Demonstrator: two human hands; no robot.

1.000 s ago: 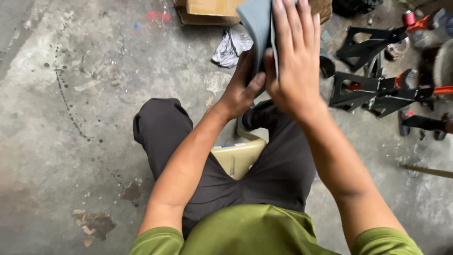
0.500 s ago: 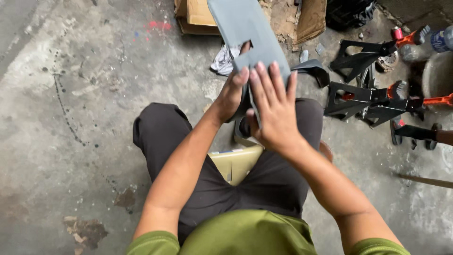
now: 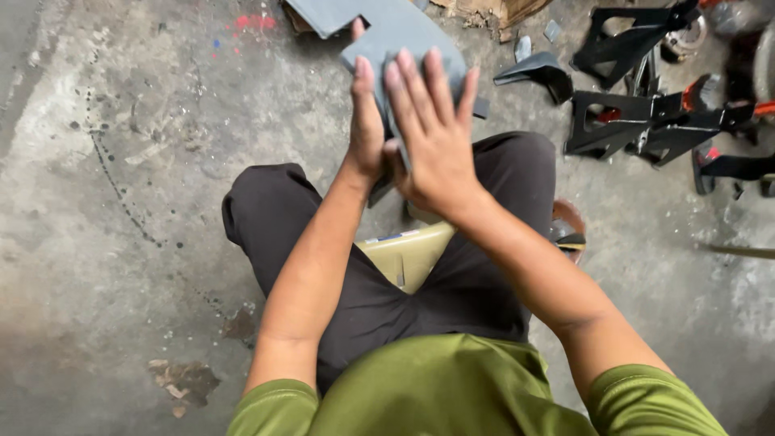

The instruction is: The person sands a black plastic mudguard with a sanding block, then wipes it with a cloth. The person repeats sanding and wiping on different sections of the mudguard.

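Lower now than half a second ago, the grey panel (image 3: 404,36) has come down toward my knees, its top cut off at twelve o'clock. My left hand (image 3: 365,121) clasps its left edge, thumb behind. My right hand (image 3: 432,137) lies flat on its face, fingers spread, gripping nothing. Black stands (image 3: 638,121) sit at two o'clock.

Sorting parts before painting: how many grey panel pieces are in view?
2. One grey panel is held between the left hand and right hand; another grey piece lies at the top edge. More may be hidden.
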